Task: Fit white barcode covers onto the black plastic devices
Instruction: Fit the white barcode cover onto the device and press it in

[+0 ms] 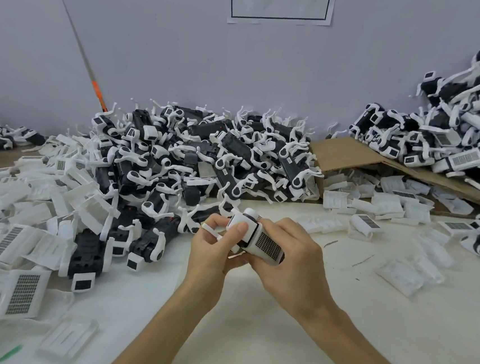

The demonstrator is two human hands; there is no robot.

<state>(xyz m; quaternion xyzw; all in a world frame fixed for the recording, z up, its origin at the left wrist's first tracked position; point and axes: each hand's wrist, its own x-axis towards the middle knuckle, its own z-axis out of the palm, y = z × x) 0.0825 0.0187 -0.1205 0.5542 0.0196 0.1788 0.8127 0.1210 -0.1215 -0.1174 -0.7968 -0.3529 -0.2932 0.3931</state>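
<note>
Your left hand (214, 252) and your right hand (292, 263) hold together one black device (252, 235) in the middle of the view, just above the white counter (277, 332). The left hand is clamped on the white head end of the device, its thumb (240, 230) pressing on top and the other fingers curled under it. The fingers (285, 227) of your right hand are wrapped round the body of the device. The white barcode cover (267, 246) sits on this body, with its barcode facing up towards you. I cannot tell if it is fully seated.

Behind your hands, a big pile of black devices (194, 159) with white parts lies against the wall. To the left of it, many loose white covers (21, 293) are spread on the counter, some with the barcode up. On the right, a second pile of devices (457, 138) rests on a sheet of cardboard (349, 155), and more loose covers (392, 196) lie under and in front of it. A paper sign (280, 6) hangs on the wall above.
</note>
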